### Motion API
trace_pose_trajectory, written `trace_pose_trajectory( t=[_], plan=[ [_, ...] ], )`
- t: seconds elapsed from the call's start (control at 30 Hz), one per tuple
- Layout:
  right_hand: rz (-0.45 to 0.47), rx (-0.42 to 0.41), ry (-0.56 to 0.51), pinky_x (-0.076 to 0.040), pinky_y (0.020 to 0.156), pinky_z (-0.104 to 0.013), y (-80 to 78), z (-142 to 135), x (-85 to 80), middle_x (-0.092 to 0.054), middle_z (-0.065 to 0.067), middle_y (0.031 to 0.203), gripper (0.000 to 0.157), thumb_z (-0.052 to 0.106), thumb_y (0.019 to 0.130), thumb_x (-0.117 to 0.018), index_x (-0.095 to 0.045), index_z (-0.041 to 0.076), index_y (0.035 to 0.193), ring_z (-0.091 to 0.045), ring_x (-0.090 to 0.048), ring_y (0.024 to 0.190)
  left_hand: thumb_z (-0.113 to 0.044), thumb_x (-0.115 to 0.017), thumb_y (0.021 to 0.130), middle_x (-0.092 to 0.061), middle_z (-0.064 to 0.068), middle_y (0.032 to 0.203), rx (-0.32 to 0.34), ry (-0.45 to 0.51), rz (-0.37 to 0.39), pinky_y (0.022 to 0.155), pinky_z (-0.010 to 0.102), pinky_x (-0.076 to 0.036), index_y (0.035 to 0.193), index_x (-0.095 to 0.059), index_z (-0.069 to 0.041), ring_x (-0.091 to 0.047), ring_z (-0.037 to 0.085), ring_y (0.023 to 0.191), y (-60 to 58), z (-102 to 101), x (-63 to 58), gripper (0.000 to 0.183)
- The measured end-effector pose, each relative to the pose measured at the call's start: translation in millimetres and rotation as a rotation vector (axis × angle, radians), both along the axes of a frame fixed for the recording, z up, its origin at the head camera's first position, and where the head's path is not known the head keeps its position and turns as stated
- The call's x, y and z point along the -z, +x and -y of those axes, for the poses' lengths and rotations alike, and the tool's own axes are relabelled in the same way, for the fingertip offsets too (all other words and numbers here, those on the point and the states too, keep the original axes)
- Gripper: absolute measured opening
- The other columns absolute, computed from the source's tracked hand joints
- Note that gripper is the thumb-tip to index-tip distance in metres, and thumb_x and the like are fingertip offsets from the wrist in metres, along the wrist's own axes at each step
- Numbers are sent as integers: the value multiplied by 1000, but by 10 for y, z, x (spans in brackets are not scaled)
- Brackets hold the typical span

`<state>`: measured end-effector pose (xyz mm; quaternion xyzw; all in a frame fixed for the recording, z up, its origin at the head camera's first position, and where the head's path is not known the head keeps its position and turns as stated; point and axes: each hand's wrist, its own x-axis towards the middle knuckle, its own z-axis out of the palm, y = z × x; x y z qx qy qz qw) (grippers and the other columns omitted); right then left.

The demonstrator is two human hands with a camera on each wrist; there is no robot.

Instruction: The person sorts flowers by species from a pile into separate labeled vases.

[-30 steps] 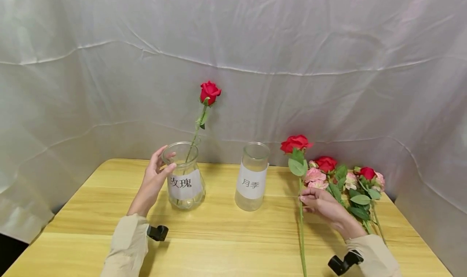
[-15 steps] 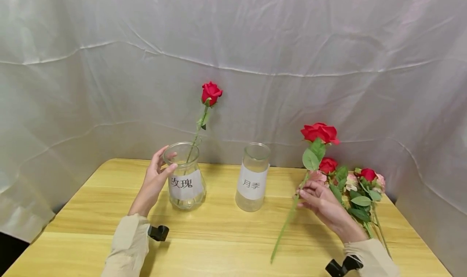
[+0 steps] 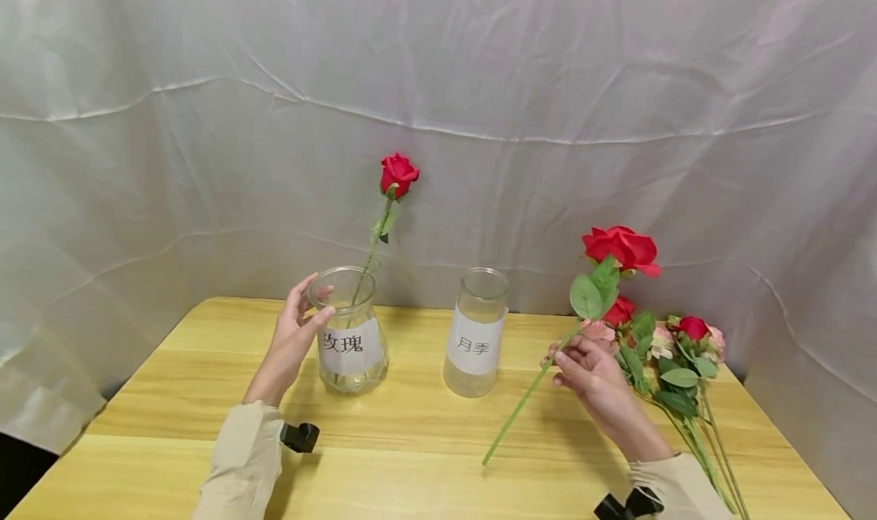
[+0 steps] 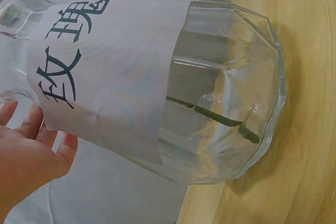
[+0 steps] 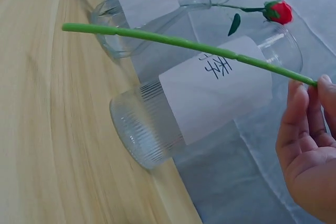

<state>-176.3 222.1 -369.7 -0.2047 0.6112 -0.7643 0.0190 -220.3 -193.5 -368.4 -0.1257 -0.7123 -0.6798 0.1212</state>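
Note:
My left hand [image 3: 296, 341] grips the neck of a wide glass vase [image 3: 370, 375], thumb at the near side and fingers around the back. A paper label with Chinese characters wraps this vase. One red rose [image 3: 399, 173] leans to the right in it, and its stem end [image 4: 249, 133] shows through the glass near the bottom. Between thumb and fingers, my right hand [image 3: 599, 387] pinches the green stem [image 5: 157, 37] of a larger red flower [image 3: 622, 250]. That stem is tilted, its cut end pointing down and left above the table, its bloom at upper right.
A straight glass vase [image 3: 473, 387] with a paper label stands upright between the hands. Several pink and red flowers [image 3: 692, 328] with leaves lie on the wooden table [image 3: 411, 482] at the right. A grey cloth [image 3: 438, 71] hangs behind the table.
My right hand has lifted the red flower and tilted it, the bloom swinging right and up, the stem end swinging left and up. My left hand has stayed at the vase neck.

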Motion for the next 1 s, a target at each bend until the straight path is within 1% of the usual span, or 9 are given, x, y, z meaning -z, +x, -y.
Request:
trace_pose_trajectory(
  t=[0.1,0.2,0.4,0.57,0.7,0.8,0.9,1.0],
  plan=[
    [-18,33,-4,-45,62,-21,0,45,2,-55,-4,97,10,-2,92,-45,-46,4,100,-12,-56,86,-12,-53,91,-36,18,134,8,13,2,99,45,-25,143,-17,-9,-30,27,124,11,-14,-2,64],
    [-23,59,-9,-43,60,-20,-5,87,-5,-55,-5,96,8,0,93,-46,-45,3,100,-13,-56,87,-13,-53,91,-36,18,134,7,14,1,99,45,-25,143,-17,-9,-30,29,124,6,-17,12,64],
    [-24,105,-20,-44,60,-20,-23,196,-70,-56,-5,96,7,2,93,-47,-45,3,100,-12,-54,85,-12,-54,90,-38,18,133,-4,8,-4,96,38,-27,143,-19,-9,-32,26,123,-5,-1,17,63],
    [-38,99,-84,-44,60,-19,-59,291,-145,-57,-3,93,8,0,93,-46,-46,5,98,-11,-55,84,-11,-54,90,-38,18,134,-2,14,-1,95,35,-28,143,-19,-10,-32,25,123,3,3,3,63],
    [-56,74,-151,-43,61,-20,-89,370,-214,-56,-2,94,9,0,94,-43,-46,7,99,-11,-54,86,-10,-53,90,-36,20,134,3,17,-6,96,37,-27,143,-19,-10,-31,25,124,8,-1,-4,63],
    [-63,60,-225,-42,60,-20,-114,444,-270,-56,-3,94,12,-1,94,-42,-47,7,100,-13,-54,87,-11,-53,91,-36,20,134,6,15,-9,96,37,-26,143,-18,-9,-30,25,124,7,2,-3,63],
    [-59,77,-278,-42,59,-21,-140,524,-335,-56,-3,94,12,-1,93,-44,-48,8,99,-13,-54,86,-11,-53,90,-37,20,134,2,17,-6,96,37,-27,142,-18,-8,-30,26,124,2,7,3,63],
    [-43,118,-293,-42,58,-21,-159,601,-409,-56,-2,92,11,0,92,-47,-48,9,98,-12,-54,84,-13,-54,90,-37,19,134,1,9,-6,96,38,-27,142,-18,-8,-31,26,124,-5,8,11,64]
  ],
)
